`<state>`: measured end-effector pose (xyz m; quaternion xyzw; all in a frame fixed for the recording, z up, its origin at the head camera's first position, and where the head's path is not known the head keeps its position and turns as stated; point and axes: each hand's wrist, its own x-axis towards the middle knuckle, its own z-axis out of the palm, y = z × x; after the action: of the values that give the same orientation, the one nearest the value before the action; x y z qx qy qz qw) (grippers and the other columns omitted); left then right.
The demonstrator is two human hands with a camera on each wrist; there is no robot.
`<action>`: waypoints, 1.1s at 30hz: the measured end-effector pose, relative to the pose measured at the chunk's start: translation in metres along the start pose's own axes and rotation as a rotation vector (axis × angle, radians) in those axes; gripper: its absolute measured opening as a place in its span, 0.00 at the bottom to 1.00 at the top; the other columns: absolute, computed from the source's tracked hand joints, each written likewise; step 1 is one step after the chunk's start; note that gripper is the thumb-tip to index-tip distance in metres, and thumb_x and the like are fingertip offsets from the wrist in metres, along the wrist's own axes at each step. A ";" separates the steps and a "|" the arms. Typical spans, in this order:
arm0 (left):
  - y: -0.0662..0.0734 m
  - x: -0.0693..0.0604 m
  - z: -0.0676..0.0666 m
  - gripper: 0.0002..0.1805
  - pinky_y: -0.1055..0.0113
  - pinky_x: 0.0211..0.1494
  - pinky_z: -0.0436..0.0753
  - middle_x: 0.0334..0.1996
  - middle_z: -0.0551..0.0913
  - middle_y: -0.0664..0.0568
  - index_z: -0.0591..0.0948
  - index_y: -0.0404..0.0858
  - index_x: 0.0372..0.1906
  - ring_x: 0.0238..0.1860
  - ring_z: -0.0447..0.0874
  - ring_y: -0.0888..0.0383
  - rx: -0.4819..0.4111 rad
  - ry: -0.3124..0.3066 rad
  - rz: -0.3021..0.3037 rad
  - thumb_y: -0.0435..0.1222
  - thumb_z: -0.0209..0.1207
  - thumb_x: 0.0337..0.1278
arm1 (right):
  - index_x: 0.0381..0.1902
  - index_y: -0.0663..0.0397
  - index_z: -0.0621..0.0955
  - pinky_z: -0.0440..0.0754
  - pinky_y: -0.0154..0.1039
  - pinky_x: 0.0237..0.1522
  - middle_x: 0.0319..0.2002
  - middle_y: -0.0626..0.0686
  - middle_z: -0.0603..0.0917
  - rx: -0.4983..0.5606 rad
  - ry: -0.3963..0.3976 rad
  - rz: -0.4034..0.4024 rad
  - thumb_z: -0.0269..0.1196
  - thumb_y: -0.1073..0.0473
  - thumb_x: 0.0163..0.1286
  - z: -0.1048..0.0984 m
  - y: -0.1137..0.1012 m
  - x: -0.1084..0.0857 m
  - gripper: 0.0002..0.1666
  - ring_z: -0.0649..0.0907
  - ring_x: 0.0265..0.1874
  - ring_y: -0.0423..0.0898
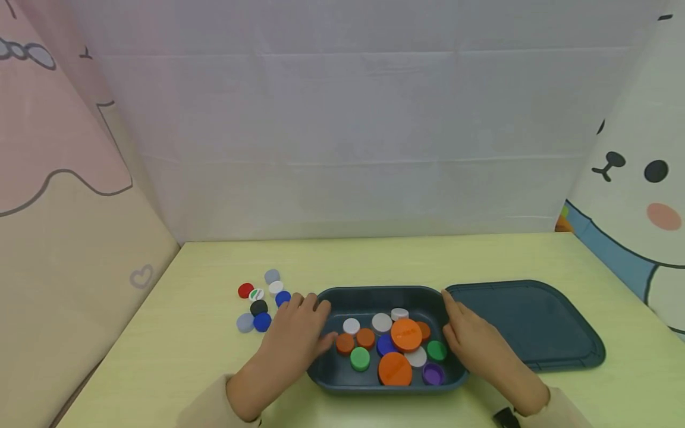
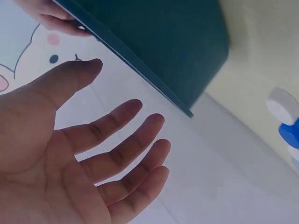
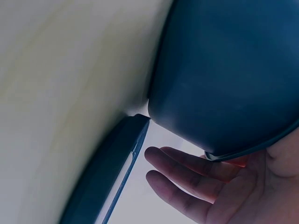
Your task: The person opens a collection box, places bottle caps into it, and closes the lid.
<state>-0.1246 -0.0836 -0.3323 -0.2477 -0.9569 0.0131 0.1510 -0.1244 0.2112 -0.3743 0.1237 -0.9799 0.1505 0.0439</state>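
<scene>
A dark blue-green container [image 1: 354, 306] holds several bottle caps: orange, white, blue, green and purple. Over its left end is my left hand [image 1: 297, 333], fingers relaxed and slightly bent; the left wrist view shows a gap between the hand [image 2: 93, 149] and the container [image 2: 173, 42], with nothing held. At the right end lies my right hand [image 1: 478, 342], its fingertips by the rim. Seen from the right wrist, straight fingers of the hand [image 3: 215, 186] extend beside the container's outer wall [image 3: 224, 70]; its thumb is hidden.
Left of the container, several loose caps lie on the table [image 1: 214, 258], among them a red one [image 1: 245, 290] and a black one [image 1: 259, 307]. A flat dark lid or tray [image 1: 530, 324] lies to the right, close beside the container. Printed cloth surrounds the table.
</scene>
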 end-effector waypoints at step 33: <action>-0.085 -0.035 0.022 0.22 0.58 0.27 0.74 0.27 0.76 0.44 0.78 0.33 0.39 0.27 0.71 0.48 0.007 -0.043 -0.301 0.44 0.68 0.41 | 0.64 0.71 0.59 0.77 0.55 0.44 0.55 0.72 0.72 -0.008 0.011 -0.006 0.50 0.62 0.66 0.001 0.001 0.001 0.32 0.76 0.51 0.64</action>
<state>-0.1425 -0.1739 -0.3547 -0.1006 -0.9862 -0.0008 0.1316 -0.1256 0.2113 -0.3753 0.1254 -0.9798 0.1472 0.0504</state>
